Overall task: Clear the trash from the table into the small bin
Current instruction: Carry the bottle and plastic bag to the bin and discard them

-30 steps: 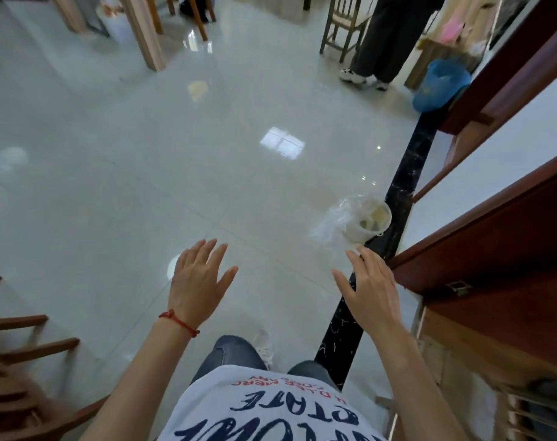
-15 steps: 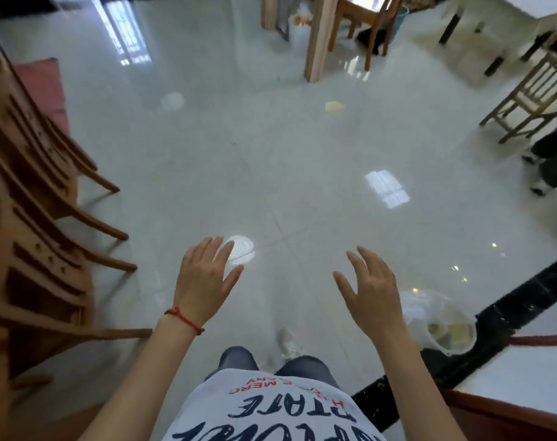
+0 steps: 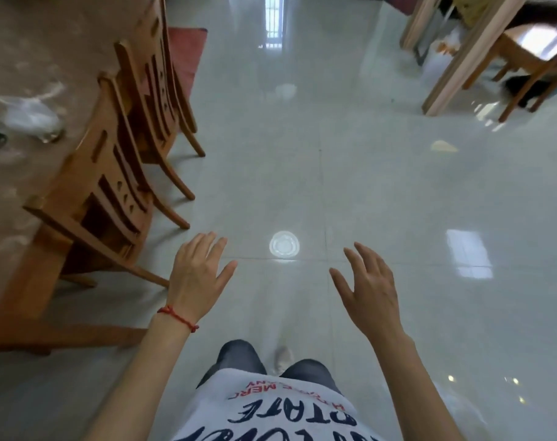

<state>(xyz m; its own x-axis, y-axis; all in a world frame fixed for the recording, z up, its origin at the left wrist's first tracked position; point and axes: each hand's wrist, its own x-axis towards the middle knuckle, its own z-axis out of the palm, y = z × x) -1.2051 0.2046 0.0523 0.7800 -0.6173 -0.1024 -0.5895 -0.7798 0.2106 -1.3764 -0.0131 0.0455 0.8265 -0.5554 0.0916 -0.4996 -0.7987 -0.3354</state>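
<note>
Both the left hand point(image 3: 198, 275) and right hand point(image 3: 367, 286) hung empty over the floor point(image 3: 398, 192), fingers spread apart, a clear lid point(image 3: 284, 245) lying on the tiles between them, while a crumpled bag point(image 3: 29, 117) sat on the table point(image 3: 13, 192) beyond the chairs point(image 3: 111, 173).

A thin red string bracelet point(image 3: 178, 318) circles the left wrist, and the white cotton T-shirt point(image 3: 270, 415) carries dark navy and red lettering. A translucent white round plastic lid point(image 3: 284, 244) lies on the glossy pale grey tiled floor point(image 3: 382, 192), beside honey-brown wooden chairs point(image 3: 111, 173).
</note>
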